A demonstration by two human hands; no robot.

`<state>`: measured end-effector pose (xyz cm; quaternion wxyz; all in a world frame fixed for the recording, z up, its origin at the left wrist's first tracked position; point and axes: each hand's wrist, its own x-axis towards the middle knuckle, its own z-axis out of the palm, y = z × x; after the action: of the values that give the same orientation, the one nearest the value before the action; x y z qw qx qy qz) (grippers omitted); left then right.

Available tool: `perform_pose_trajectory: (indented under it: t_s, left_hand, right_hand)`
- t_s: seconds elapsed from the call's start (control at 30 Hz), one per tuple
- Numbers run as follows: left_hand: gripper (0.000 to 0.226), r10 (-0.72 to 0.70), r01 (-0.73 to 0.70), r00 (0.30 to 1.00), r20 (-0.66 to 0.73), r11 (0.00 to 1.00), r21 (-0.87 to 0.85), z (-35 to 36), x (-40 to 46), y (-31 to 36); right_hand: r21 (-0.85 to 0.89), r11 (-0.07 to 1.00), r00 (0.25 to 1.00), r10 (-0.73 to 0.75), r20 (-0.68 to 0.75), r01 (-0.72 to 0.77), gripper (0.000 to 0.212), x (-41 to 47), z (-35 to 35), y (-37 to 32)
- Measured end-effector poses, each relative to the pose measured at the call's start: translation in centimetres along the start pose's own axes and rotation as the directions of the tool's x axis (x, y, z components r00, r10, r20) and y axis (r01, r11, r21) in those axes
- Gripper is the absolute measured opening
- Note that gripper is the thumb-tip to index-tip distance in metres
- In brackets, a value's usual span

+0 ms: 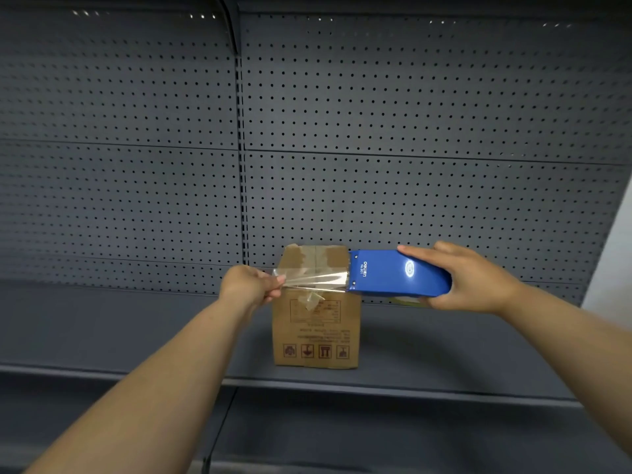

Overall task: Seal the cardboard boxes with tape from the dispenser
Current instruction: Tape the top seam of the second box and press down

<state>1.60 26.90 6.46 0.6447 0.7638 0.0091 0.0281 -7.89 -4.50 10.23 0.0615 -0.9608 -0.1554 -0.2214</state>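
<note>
- Blue dispenser gripped in my right hand; left hand pinches the tape.
- Cardboard box on shelf: old tape scraps, new strip not yet laid.

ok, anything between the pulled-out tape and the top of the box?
Nothing visible. The tape is stretched between the left hand and the blue dispenser in the right hand, in front of the cardboard box. Only old tape scraps lie on the box top.
</note>
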Motion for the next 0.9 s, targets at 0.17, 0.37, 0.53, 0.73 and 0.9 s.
perform_pose_trajectory:
  t_s: [0.17,0.37,0.53,0.73,0.9]
  left_hand:
    - [0.026,-0.048,0.058,0.997,-0.060,0.983,0.173,0.5,1.0,0.0]
    - [0.026,-0.087,0.098,0.995,-0.057,0.961,0.257,0.5,1.9,-0.4]
    - [0.022,-0.179,0.176,0.984,0.002,0.967,0.182,0.2,2.8,-0.6]
    - [0.027,-0.271,0.265,0.957,0.098,0.961,0.076,-0.5,3.1,-1.5]
    - [0.038,-0.057,0.035,0.996,0.072,0.962,0.272,-0.4,3.0,-3.2]
  right_hand:
    - [-0.023,1.000,1.000,0.001,0.019,-0.001,0.086,0.6,0.3,0.2]
    - [-0.044,0.999,0.998,0.006,0.061,-0.003,0.084,1.6,0.8,0.2]
    - [-0.046,0.999,0.996,0.027,0.080,-0.023,0.081,2.2,1.0,0.2]
    - [0.039,0.999,0.995,0.032,0.091,-0.036,0.083,1.9,2.1,0.6]
    - [0.070,0.997,0.997,0.034,0.076,-0.039,0.084,1.3,2.9,0.9]
